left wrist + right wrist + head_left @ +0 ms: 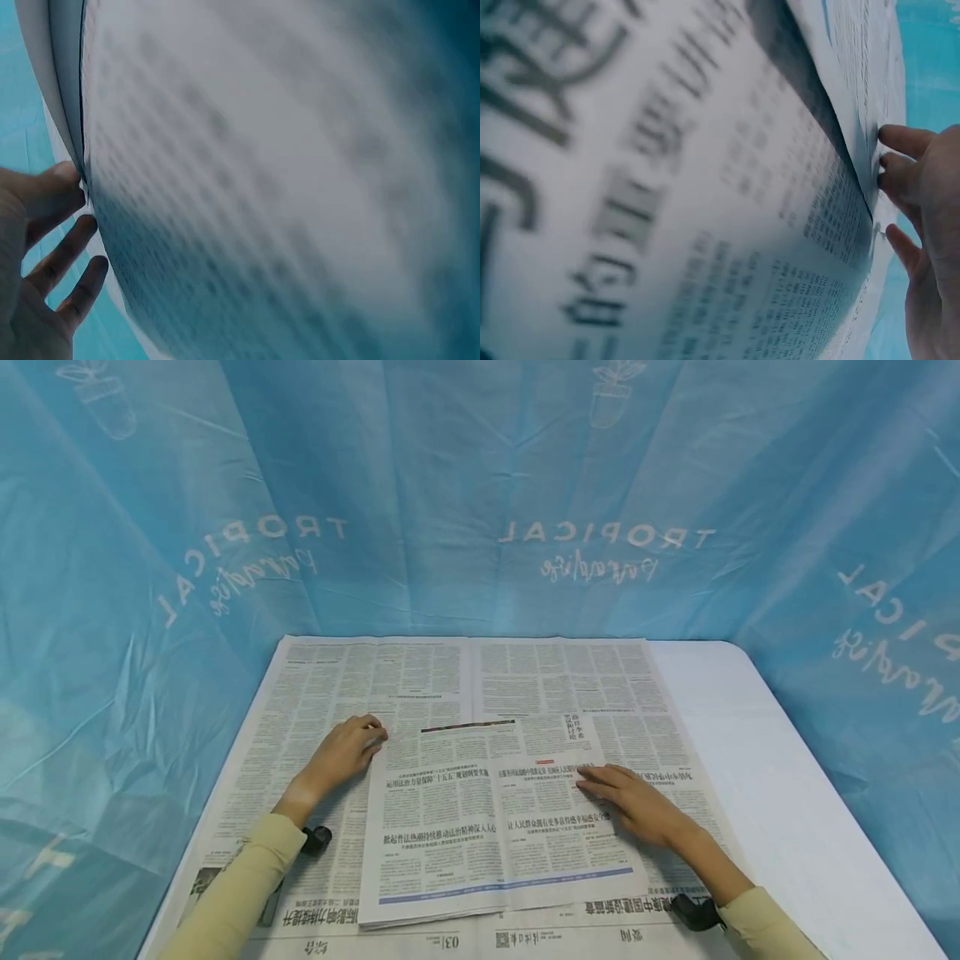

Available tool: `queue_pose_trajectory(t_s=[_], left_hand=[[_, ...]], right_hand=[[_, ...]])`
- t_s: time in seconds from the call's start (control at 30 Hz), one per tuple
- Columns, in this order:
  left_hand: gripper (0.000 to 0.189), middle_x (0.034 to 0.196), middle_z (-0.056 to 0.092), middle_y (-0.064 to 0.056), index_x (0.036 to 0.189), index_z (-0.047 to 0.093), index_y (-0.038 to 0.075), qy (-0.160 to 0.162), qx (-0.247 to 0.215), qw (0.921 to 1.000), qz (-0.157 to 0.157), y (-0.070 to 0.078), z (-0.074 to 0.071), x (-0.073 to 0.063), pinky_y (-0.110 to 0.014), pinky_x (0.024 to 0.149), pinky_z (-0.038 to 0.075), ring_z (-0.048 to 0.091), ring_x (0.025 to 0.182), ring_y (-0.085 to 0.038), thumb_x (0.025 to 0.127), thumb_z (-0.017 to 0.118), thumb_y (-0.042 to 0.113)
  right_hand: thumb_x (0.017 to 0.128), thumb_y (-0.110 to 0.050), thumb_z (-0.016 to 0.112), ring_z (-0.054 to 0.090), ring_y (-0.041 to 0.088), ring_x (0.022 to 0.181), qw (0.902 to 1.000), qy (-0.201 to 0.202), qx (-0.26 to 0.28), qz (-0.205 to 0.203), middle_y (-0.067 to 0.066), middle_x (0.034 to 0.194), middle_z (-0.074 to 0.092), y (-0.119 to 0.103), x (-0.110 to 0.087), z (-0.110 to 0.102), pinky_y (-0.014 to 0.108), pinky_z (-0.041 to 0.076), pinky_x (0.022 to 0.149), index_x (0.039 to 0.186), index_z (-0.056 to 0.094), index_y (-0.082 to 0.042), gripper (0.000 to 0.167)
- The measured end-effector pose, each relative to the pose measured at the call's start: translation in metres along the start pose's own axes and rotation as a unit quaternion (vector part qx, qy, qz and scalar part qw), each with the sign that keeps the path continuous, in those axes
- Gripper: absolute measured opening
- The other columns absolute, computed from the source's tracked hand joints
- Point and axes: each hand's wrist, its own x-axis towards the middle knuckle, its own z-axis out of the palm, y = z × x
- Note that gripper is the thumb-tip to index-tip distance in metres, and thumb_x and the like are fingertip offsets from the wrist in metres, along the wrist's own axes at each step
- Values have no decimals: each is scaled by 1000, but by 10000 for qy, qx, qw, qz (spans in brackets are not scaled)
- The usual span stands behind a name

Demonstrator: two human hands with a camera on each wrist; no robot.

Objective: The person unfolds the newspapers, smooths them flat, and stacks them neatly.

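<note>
A folded newspaper (442, 822) of several layers lies on a larger spread-out newspaper (300, 710). At its upper left edge is my left hand (341, 756), fingers bent at the margin. The left wrist view shows the thumb and index finger (56, 184) of that hand pinching the paper's edge, the other fingers spread just below. My right hand (641, 802) rests across the right edge of the folded newspaper, its fingers stretched over the print. In the right wrist view its fingertips (889, 135) touch the sheet near a raised fold.
A white table (780, 777) shows to the right of the spread newspaper. Blue curtains (450, 468) with printed lettering hang behind and at both sides. A black wrist camera (318, 841) sits by the left wrist, another black device (696, 912) by the right.
</note>
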Motion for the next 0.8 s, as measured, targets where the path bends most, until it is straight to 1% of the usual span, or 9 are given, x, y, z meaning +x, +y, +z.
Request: queue_pose_trajectory(t_s=[0.07, 0.13, 0.23, 0.3, 0.37, 0.43, 0.53, 0.63, 0.8], left_hand=[[17, 96, 64, -9, 103, 74, 5, -52, 33, 9999, 156, 0, -1, 0, -38, 67, 47, 59, 80, -25, 87, 73, 6], [18, 92, 63, -8, 106, 74, 6, -127, 118, 9995, 263, 0, -2, 0, -36, 64, 44, 57, 75, -22, 88, 72, 8], [22, 92, 64, -7, 110, 73, 8, -241, 300, 9987, 341, 0, -4, -2, -38, 65, 44, 57, 75, -21, 89, 71, 7], [25, 95, 64, -7, 113, 72, 10, -358, 388, 9980, 347, -1, -5, -3, -42, 70, 47, 59, 79, -23, 89, 69, 5], [28, 98, 65, -7, 115, 72, 11, -456, 458, 9973, 358, -1, -8, -4, -47, 76, 48, 61, 85, -24, 89, 68, 3], [31, 100, 65, -6, 117, 71, 12, -551, 498, 9964, 407, -2, -10, -5, -49, 80, 48, 62, 90, -25, 89, 66, 1], [33, 104, 65, -5, 120, 70, 14, -627, 573, 9951, 512, -3, -12, -6, -49, 84, 48, 62, 95, -25, 89, 67, 2], [36, 107, 66, -6, 121, 69, 15, -629, 669, 9939, 615, -4, -13, -7, -49, 87, 47, 63, 99, -25, 88, 70, 3], [36, 115, 69, -9, 121, 69, 16, -644, 785, 9927, 647, -2, -14, -8, -49, 90, 47, 64, 106, -27, 86, 72, 5]], right_hand=[[82, 8, 64, 45, 35, 134, 9997, -17, -230, -106, 12, 148, 46, 4, 2, 0, 53, 33, 109, 139, 53, -4, 60], [80, 9, 67, 44, 36, 135, 9987, -18, -470, -215, 15, 150, 44, 8, 4, 0, 52, 33, 109, 141, 50, -2, 65], [77, 5, 73, 43, 36, 136, 9961, 5, -805, -369, 18, 151, 41, 14, 10, 2, 51, 33, 110, 144, 44, 0, 74], [76, 5, 73, 42, 36, 137, 9943, -23, -986, -396, 19, 152, 39, 19, 13, 3, 50, 32, 110, 146, 41, 0, 77], [80, 3, 71, 40, 35, 138, 9928, -76, -1136, -384, 19, 153, 38, 23, 18, 5, 49, 30, 112, 148, 38, -1, 76], [86, 0, 67, 39, 35, 139, 9913, -131, -1269, -328, 19, 153, 37, 26, 23, 6, 49, 29, 113, 149, 36, -2, 70], [94, -7, 60, 36, 35, 141, 9892, -220, -1438, -170, 18, 155, 35, 30, 32, 5, 49, 26, 115, 151, 34, -4, 62], [97, -9, 57, 33, 35, 143, 9863, -343, -1612, -95, 18, 157, 32, 34, 40, 3, 49, 23, 117, 151, 32, -6, 60], [100, -11, 54, 29, 32, 145, 9829, -670, -1710, -163, 16, 159, 27, 38, 46, 1, 48, 21, 118, 153, 30, -6, 58]])
